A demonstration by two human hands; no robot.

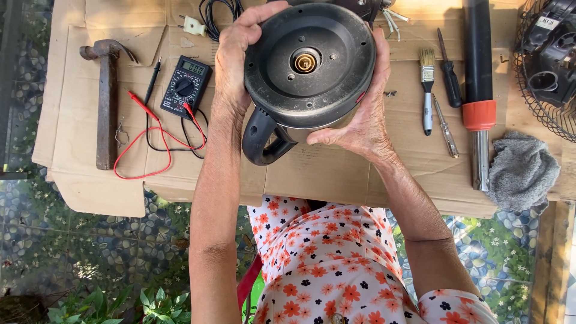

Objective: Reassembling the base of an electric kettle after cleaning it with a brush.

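I hold a black electric kettle (309,66) turned bottom-up toward me, its round base with a brass centre contact facing the camera and its handle (261,141) pointing down at me. My left hand (237,51) grips the left side of the base, fingers curled over the top rim. My right hand (366,117) cups the right and lower side, thumb across the underside. The kettle hangs above a sheet of flattened cardboard (318,174).
On the cardboard lie a hammer (108,96), a black multimeter (186,85) with red and black leads, a white plug (194,25), a paintbrush (426,90), two screwdrivers (450,78), a black-and-orange tube tool (479,90), a grey rag (521,171) and a fan grille (549,60).
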